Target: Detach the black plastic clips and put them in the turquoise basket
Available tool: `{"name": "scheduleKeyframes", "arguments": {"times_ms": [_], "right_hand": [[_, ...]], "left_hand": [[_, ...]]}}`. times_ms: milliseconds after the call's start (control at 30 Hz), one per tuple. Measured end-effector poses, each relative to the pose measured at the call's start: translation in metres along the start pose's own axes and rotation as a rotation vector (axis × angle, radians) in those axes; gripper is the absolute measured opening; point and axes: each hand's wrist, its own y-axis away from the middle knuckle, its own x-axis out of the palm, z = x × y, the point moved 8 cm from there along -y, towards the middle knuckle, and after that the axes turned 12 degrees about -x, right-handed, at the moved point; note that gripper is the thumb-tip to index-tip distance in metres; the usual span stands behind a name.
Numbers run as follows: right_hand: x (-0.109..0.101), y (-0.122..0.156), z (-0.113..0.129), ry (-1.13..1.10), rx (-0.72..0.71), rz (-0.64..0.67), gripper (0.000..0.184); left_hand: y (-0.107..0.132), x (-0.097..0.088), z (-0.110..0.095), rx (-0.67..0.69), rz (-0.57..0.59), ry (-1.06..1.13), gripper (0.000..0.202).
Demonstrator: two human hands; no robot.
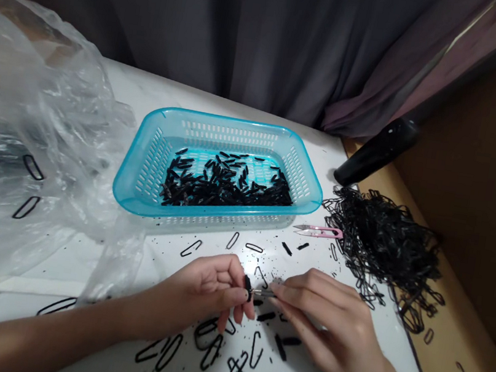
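As the head view shows, the left hand (pixel 209 286) pinches a small black piece (pixel 247 284) between thumb and fingers, while the right hand (pixel 333 317) grips a slim dark rod with a metal tip (pixel 262 292). From the right fingertips the piece lies at nine o'clock, closest to the left; the rod's long axis runs nearly nine to three, its tip close beside the piece. A translucent blue, slotted plastic basket (pixel 158 208) sits toward eleven, with thin black loops (pixel 254 248) scattered between. Pink-handled metal snips (pixel 318 231) lie toward one, a tangled black heap (pixel 389 238) toward two, and a crumpled clear plastic bag (pixel 91 144) toward ten.
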Motion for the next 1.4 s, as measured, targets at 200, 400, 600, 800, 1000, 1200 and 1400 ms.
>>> {"name": "scheduleKeyframes", "arguments": {"times_ms": [200, 400, 600, 800, 1000, 1200, 1400], "right_hand": [[-0.003, 0.004, 0.003, 0.083, -0.054, -0.013, 0.023], [-0.003, 0.005, 0.004, 0.131, -0.110, -0.002, 0.027], [-0.002, 0.007, 0.001, 0.137, -0.111, -0.001, 0.027], [-0.004, 0.004, 0.005, 0.138, -0.144, -0.012, 0.025], [-0.004, 0.002, 0.007, 0.163, -0.165, -0.013, 0.023], [-0.005, -0.001, 0.009, 0.190, -0.182, -0.016, 0.023], [-0.004, -0.002, 0.015, 0.321, -0.233, 0.060, 0.028]], "left_hand": [[-0.001, -0.001, -0.001, 0.006, -0.018, 0.008, 0.027], [0.000, 0.000, 0.001, -0.035, 0.023, -0.001, 0.030], [0.001, -0.001, 0.004, -0.080, 0.083, -0.010, 0.027], [0.001, 0.000, 0.007, -0.113, 0.111, 0.019, 0.023], [0.002, -0.001, 0.009, -0.134, 0.099, -0.011, 0.024], [0.003, -0.002, 0.008, -0.145, 0.071, -0.053, 0.025], [0.003, -0.001, 0.007, -0.156, 0.047, -0.110, 0.028]]}}
